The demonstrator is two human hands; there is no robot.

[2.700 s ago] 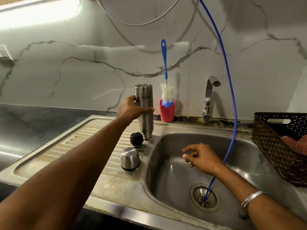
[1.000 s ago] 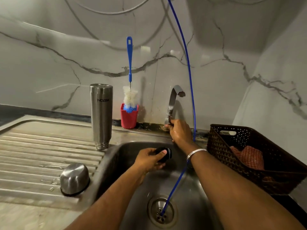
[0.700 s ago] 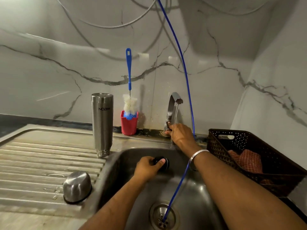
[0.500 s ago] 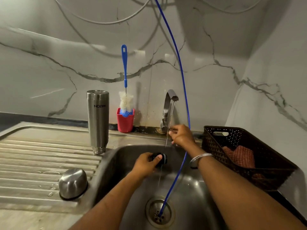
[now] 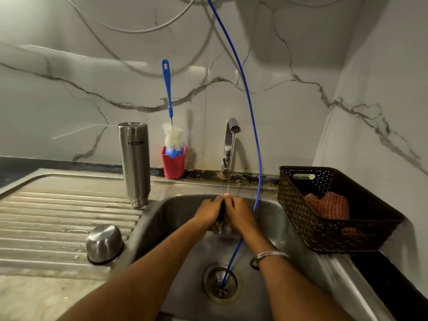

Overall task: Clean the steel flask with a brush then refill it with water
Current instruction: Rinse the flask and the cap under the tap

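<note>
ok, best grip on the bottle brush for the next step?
Take the blue handle near mid-length, coming from the front, and lift straight up. The brush stands bristles-down in the red cup, leaning on the wall, so only the handle is clear. The flask stands close on the left.

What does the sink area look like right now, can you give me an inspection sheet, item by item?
Surface: steel sink with ribbed draining board, wet in places.
Job's things: flask stands upside down at the basin's edge; steel cup lid lies mouth-down on the board; brush stands in a red cup; tap runs a thin stream onto the hands.
Clutter: brown basket holding a red cloth.
Grippers: left hand and right hand hold a small black stopper between them, mostly hidden.
Cables: blue tube drops into the drain; grey cords hang on the wall.
Surroundings: marble-look wall.
</note>
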